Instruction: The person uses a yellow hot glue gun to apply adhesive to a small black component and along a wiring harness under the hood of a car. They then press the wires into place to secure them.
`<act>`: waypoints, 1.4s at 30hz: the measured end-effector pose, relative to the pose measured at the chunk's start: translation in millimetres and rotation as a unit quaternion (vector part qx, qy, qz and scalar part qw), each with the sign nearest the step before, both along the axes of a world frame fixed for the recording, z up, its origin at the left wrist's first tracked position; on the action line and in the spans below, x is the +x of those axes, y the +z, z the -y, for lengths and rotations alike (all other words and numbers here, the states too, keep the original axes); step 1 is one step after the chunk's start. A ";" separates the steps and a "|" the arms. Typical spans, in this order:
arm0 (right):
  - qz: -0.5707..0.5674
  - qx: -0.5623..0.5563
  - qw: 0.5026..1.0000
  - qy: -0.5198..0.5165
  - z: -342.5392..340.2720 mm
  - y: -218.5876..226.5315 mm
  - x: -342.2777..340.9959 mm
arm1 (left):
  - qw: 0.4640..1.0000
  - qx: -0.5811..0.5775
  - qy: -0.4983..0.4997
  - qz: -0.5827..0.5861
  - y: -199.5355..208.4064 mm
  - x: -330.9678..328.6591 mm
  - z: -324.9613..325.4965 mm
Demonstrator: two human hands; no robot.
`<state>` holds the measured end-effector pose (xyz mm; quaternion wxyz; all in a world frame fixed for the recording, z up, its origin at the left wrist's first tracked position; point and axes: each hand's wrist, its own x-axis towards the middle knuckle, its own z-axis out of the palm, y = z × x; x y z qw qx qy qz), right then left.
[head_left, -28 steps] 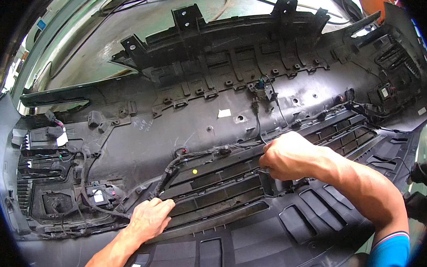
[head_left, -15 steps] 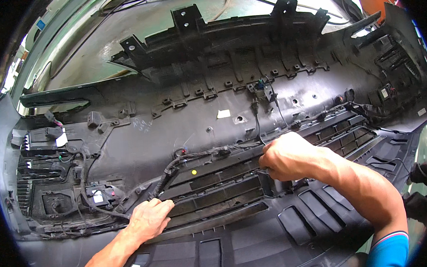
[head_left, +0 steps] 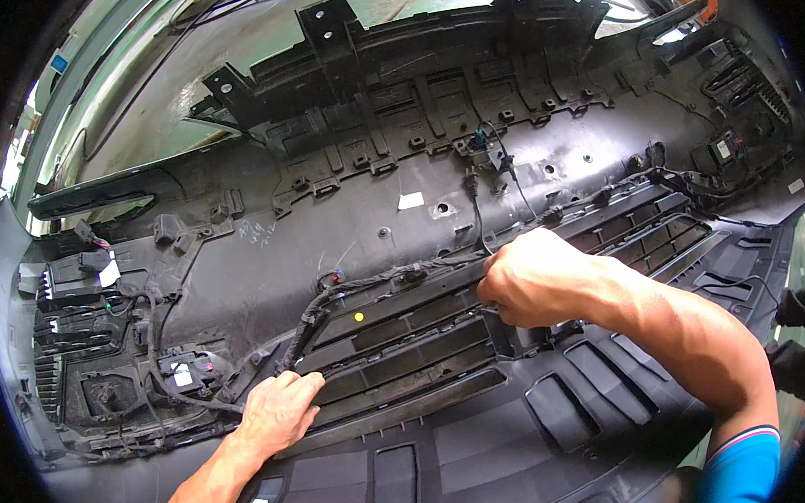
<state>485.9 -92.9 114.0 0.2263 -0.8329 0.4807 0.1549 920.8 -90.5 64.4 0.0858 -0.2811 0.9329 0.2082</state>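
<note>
A large black car bumper [head_left: 230, 294] lies inner side up before me. My left hand [head_left: 284, 408] is closed over the left end of its slatted grille [head_left: 401, 373], fingers curled on the frame and fingertips partly hidden. My right hand [head_left: 533, 280] makes a fist above the middle of the grille; whatever it grips is hidden by the fingers. A thin black cable [head_left: 477, 212] runs down from a connector to beside this fist. Along the grille's upper edge passes a taped wiring harness [head_left: 368, 283], just beyond both hands.
A black lower panel [head_left: 343, 481] with rectangular recesses spreads along the near side. Brackets [head_left: 326, 24] stand up at the bumper's far edge. A small module with a white label [head_left: 183, 375] sits at left. Dark shapes [head_left: 801, 370] show at the right rim.
The view has shifted slightly, so the bumper's far edge sits higher in the picture. Both hands keep nearly the same place on the grille.
</note>
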 end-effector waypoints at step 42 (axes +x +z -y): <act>-0.002 0.011 1.000 -0.005 1.9 2.8 1.2 | 1.000 0.000 0.004 0.000 -0.3 3.1 -0.3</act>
